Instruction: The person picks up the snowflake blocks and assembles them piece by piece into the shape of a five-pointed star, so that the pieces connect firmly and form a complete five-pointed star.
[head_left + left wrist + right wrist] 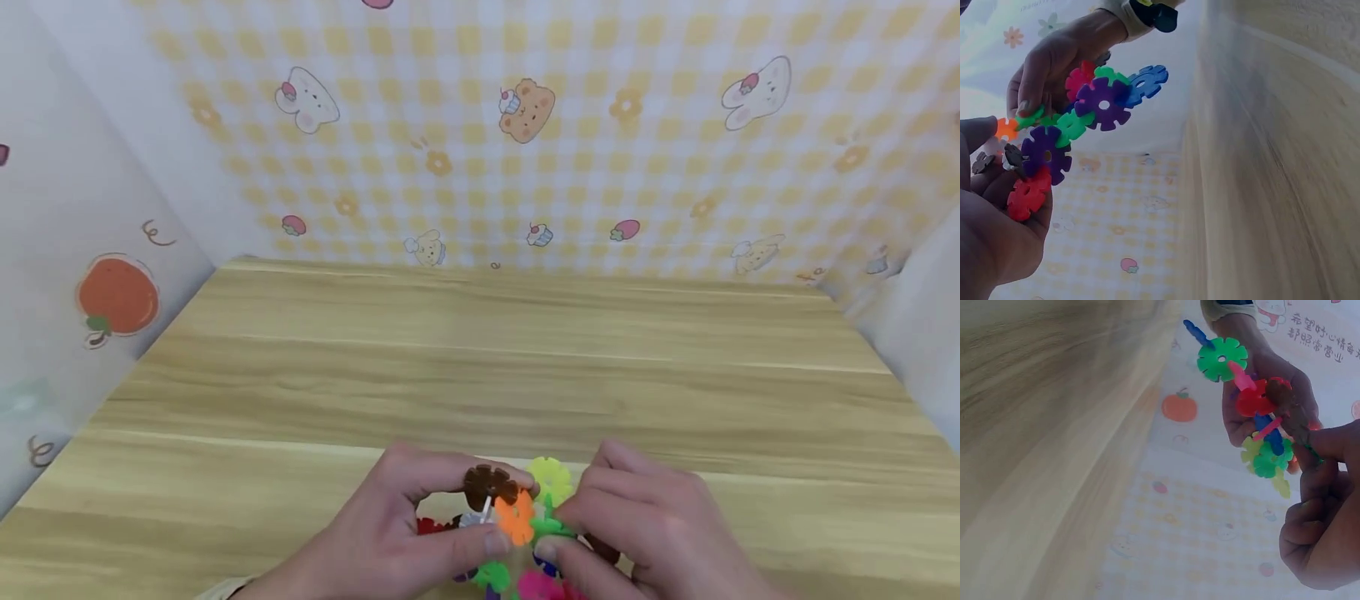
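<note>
Both hands hold up one joined cluster of flower-shaped interlocking plastic discs, low in the head view. My left hand (397,521) pinches it between thumb and fingers at an orange disc (513,525), beside a brown disc (480,485). On the other side, my right hand (645,517) has thumb and fingertips on a green disc (553,527), just below a yellow disc (553,477). In the left wrist view, purple discs (1036,150), a red disc (1025,200) and a blue disc (1155,76) hang along the cluster. Fingers hide part of its middle.
A wood-grain table (480,375) spreads out beneath and beyond the hands. Behind it rises a yellow-checked panel (480,200) with cartoon animals, and a white panel (60,208) with a printed orange fruit stands on the left.
</note>
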